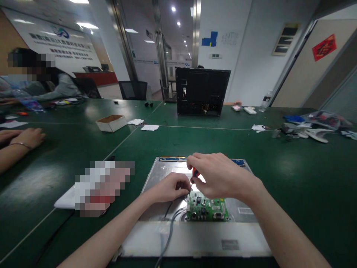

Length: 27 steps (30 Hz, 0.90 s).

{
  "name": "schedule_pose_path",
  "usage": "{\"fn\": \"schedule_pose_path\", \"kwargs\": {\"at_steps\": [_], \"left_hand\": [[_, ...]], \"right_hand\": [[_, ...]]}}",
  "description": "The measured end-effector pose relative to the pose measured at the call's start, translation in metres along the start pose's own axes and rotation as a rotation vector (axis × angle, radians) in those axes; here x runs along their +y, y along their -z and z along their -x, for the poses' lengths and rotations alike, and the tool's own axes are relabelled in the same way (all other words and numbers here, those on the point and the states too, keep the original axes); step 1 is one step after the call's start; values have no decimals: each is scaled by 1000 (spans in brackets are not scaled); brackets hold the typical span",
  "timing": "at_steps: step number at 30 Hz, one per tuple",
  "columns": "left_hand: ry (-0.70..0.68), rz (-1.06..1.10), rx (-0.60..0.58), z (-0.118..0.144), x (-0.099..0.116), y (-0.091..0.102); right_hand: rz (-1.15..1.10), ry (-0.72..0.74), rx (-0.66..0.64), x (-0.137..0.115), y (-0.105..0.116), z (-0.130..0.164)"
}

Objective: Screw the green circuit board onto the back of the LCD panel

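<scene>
Low centre of the frame: the right hand (220,176) pinches a screwdriver (194,173) over the green board (208,209) on the panel (195,238). The left hand (170,188), curled shut, steadies its tip. A slip could gouge the board or the cable (170,227).

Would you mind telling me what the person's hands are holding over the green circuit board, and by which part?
The right hand pinches a small screwdriver by its red handle. The left hand is curled at its tip; whether it grips anything cannot be told.
</scene>
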<state>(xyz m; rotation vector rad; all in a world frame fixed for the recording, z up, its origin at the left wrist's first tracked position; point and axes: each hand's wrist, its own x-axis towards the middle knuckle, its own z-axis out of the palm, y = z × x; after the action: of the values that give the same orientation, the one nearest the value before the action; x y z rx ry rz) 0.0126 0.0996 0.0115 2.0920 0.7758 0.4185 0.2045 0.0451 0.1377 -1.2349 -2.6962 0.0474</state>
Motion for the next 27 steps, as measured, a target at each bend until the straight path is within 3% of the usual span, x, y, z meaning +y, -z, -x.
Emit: {"fn": "schedule_pose_path", "kwargs": {"at_steps": [13, 27], "left_hand": [[-12, 9, -10, -1, -2, 0], [-30, -39, -2, 0, 2, 0]], "right_hand": [[9, -58, -14, 0, 0, -6], [-18, -15, -28, 0, -2, -4]]}}
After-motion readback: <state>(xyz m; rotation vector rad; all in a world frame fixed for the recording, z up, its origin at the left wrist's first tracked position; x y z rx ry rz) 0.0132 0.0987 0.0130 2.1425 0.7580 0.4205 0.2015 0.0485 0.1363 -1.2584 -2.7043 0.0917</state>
